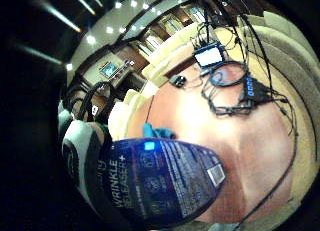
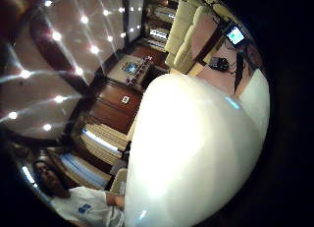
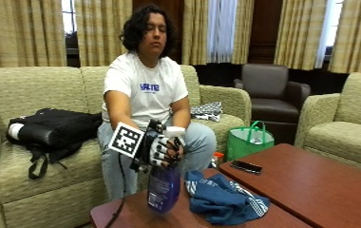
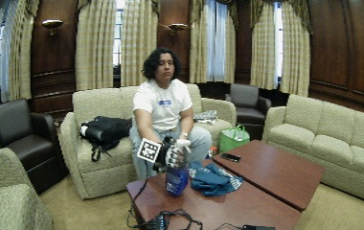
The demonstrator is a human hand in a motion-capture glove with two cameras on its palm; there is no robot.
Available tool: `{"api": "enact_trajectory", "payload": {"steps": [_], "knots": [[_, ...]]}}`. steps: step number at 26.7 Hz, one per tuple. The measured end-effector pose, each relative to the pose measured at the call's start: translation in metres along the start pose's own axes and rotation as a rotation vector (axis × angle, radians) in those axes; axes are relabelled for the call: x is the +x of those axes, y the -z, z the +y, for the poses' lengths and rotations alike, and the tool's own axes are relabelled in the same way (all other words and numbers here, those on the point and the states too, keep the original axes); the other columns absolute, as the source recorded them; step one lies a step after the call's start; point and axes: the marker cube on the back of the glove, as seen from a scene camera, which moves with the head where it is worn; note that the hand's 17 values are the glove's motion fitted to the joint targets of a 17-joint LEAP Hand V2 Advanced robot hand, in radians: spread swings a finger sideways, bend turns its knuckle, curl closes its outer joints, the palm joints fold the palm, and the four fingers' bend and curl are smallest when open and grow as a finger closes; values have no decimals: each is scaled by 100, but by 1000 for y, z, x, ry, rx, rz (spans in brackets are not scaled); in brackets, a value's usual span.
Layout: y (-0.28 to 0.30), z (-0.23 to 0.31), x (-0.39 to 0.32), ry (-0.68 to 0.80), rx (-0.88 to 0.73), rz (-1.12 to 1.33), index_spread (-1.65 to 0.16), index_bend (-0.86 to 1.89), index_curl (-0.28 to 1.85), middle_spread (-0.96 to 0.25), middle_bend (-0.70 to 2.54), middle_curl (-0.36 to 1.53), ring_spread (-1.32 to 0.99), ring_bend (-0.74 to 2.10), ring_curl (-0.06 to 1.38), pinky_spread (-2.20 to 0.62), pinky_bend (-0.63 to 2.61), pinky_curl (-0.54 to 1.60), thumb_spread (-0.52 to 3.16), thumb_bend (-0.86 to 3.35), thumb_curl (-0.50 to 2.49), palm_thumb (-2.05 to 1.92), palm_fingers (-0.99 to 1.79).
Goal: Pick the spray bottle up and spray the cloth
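While the person is sitting on the sofa (image 3: 35, 156) behind the desk (image 3: 307, 185), the gloved right hand (image 3: 161, 149) is wrapping its grip around the neck of the bottle (image 3: 163, 187), fingers (image 3: 172, 151) curling across the front just under the white spray head (image 3: 175, 131). The bottle is standing upright, its blue body hanging below the hand with its base at or just above the near corner of the desk; whether it is touching the wood cannot be told. The cloth (image 3: 222, 199) is lying crumpled on the desk just beside the bottle, on the side away from the gloved hand's arm, apart from it. In the little-finger palm view the bottle's dark blue label (image 1: 162, 183) is filling the space close to the palm, and a scrap of the cloth (image 1: 157, 131) is showing beyond it. A phone (image 3: 246, 166) is lying further along the desk, and a green bag (image 3: 249, 141) is standing on the floor behind.
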Motion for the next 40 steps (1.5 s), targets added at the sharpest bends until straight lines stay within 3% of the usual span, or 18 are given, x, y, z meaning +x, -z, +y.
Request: {"api": "enact_trajectory", "payload": {"steps": [3,9,14,22,40], "knots": [[25,6,-35,-85,-10,61,-27,34,49,-19,59,52,-22,60,43,-26,36,37,45,-2,64,95,139],[59,-4,-99,205,-73,303,-27,34,51,-19,60,52,-22,60,44,-26,37,37,43,-2,67,95,138],[54,-5,-132,300,-162,516,-27,35,52,-19,61,52,-21,60,44,-26,37,37,42,-3,69,94,138],[-6,9,-146,424,-398,757,-27,35,54,-19,62,52,-21,61,44,-27,37,37,40,-3,72,94,137],[-163,72,-105,472,-795,1144,-27,34,57,-19,62,52,-21,61,44,-27,38,37,38,-3,77,93,137]]}}
